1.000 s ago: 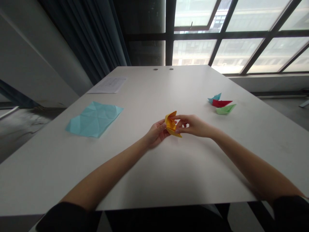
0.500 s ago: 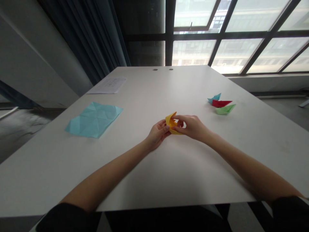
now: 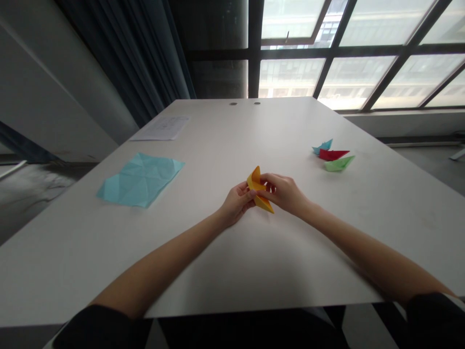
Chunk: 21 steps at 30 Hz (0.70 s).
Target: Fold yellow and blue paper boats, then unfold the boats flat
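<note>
While a yellow paper boat point(image 3: 258, 186) is clasped over the near middle of the worktop point(image 3: 232, 271) by the left hand point(image 3: 237, 203), fingers nearly closed, it is pinched by the right hand point(image 3: 286, 192), thumb and fingertips close together; at the worktop's left a creased blue sheet point(image 3: 141, 180) is spread, at its right three small paper boats point(image 3: 332, 155) are grouped, and at its far left a white sheet point(image 3: 163, 129) is laid
</note>
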### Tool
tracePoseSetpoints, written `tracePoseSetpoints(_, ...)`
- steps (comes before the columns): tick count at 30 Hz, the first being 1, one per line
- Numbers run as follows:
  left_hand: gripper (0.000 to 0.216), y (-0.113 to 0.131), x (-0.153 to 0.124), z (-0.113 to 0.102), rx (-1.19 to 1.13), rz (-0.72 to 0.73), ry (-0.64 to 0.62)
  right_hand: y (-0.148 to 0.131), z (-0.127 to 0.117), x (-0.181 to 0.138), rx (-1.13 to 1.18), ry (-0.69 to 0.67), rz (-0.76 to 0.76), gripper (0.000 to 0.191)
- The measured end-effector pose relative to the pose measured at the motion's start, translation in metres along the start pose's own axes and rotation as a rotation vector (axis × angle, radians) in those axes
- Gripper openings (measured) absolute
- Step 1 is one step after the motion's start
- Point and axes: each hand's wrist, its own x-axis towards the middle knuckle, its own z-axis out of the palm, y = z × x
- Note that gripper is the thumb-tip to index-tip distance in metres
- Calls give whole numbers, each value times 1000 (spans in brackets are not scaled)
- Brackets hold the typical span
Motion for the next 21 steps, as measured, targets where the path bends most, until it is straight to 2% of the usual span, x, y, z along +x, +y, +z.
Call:
tracePoseSetpoints(4, 53, 4, -3, 1, -62, -26, -54, -3, -2, 3, 2, -1, 76, 18)
tracePoseSetpoints(9, 41, 7, -4, -2, -111, -84, -66, -7, -6, 4, 40, -25, 135, 22)
tracePoseSetpoints(15, 41, 5, -2, -7, -107, -71, -63, -2, -11, 2, 55, -110, -40, 25)
tracePoseSetpoints(18, 44, 5, -2, -8, -113, -78, -77, 0, -17, 2, 126, -212, -123, 23)
tracePoseSetpoints(21, 44, 6, -2, -8, -121, -82, -95, 1, -24, 3, 156, -296, -139, 27)
